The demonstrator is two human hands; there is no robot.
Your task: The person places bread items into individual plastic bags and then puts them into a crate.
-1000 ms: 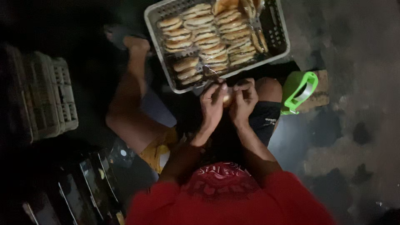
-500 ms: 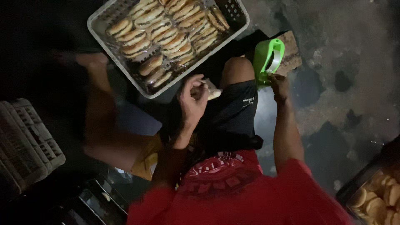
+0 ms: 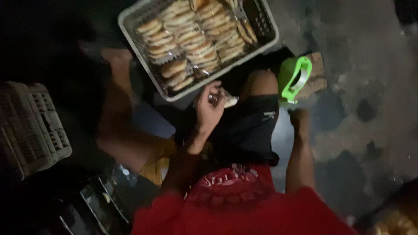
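Observation:
My left hand (image 3: 208, 109) grips a small pale bun in clear wrapping (image 3: 227, 101) over my lap, just below the near corner of a grey plastic crate (image 3: 130, 32) packed with several rows of flat buns (image 3: 191, 37). My right hand (image 3: 300, 119) is out to the right, right under a bright green tape dispenser (image 3: 294, 78) that stands on a brown block (image 3: 317, 76). That hand is dark and blurred, so its fingers cannot be made out. I sit in a red shirt and black shorts.
A pale slatted crate (image 3: 35, 126) lies on the left in the dark. Dark shiny objects (image 3: 100, 200) sit at the lower left. Patchy grey concrete floor (image 3: 370, 109) spreads to the right. A bit of another bun tray (image 3: 392, 224) shows at the bottom right corner.
Both hands were together on the bun a second ago. My right hand then went out to the green dispenser and now sits just below it, while my left hand keeps the bun.

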